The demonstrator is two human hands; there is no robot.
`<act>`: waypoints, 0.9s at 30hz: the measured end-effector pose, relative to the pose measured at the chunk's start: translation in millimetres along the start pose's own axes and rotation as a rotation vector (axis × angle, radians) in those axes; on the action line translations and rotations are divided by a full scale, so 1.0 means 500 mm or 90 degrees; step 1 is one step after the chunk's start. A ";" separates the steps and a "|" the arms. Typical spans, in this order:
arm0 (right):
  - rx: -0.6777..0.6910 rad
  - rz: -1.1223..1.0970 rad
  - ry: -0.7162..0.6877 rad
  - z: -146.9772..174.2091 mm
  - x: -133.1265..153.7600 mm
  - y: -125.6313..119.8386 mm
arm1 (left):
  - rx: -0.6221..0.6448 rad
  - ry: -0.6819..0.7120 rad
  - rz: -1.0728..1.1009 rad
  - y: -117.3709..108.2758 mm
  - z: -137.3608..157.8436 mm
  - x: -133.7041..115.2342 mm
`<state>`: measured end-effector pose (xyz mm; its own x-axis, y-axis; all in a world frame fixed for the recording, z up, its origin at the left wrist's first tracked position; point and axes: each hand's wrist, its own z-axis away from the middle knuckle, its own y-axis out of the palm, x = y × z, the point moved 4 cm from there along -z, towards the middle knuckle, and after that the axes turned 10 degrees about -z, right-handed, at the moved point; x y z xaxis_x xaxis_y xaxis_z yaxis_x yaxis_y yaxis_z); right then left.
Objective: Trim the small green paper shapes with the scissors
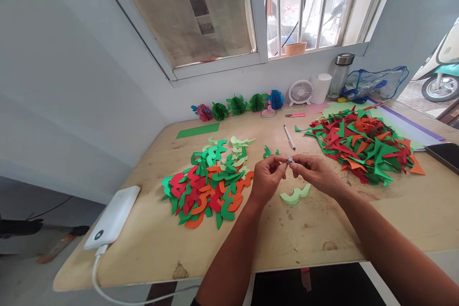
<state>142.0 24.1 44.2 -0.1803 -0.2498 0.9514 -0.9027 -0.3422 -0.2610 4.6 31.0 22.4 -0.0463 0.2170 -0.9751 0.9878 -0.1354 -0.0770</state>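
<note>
My left hand (268, 176) and my right hand (317, 172) meet over the middle of the table, fingertips pinched together. Between them is a small grey metal object (289, 159), too small to name and partly covered by the fingers. Just below the hands lies a pale green wavy paper cutout (296, 194). Small dark green paper pieces (271, 151) lie beyond my left hand. To the left spreads a pile of curved paper cutouts (208, 184) in green, red and orange. A heap of pointed paper scraps (366, 143) in similar colours is to the right.
A white pen (289, 137) lies beyond the hands, with pink-handled scissors (295, 114) farther back. Along the wall stand paper figures (237, 104), a small fan (300, 92) and a glass bottle (340, 76). A power bank (113, 217) lies left, a phone (444, 155) right.
</note>
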 end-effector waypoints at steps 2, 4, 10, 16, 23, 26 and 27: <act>-0.001 0.001 -0.003 0.000 0.002 0.000 | -0.001 -0.001 0.000 0.000 0.000 0.000; 0.000 0.004 -0.001 0.001 0.002 0.000 | -0.001 -0.005 0.000 0.000 0.000 0.002; -0.012 0.027 -0.001 -0.001 -0.004 -0.002 | -0.005 -0.012 -0.006 0.001 0.001 0.003; -0.018 0.037 -0.011 -0.001 -0.011 -0.003 | 0.001 -0.009 -0.009 0.000 0.001 -0.002; -0.038 0.057 -0.027 -0.003 -0.012 -0.005 | 0.004 -0.014 -0.017 0.000 0.002 -0.002; -0.058 0.064 -0.013 -0.003 -0.009 -0.008 | 0.009 -0.024 -0.028 0.001 0.003 -0.003; -0.063 0.058 -0.005 -0.002 -0.008 -0.009 | 0.010 -0.026 -0.030 0.001 0.004 -0.003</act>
<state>146.2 27.6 42.0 -0.2608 -0.2829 0.9230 -0.9168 -0.2268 -0.3285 5.0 28.9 23.7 -0.0997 0.1843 -0.9778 0.9817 -0.1417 -0.1269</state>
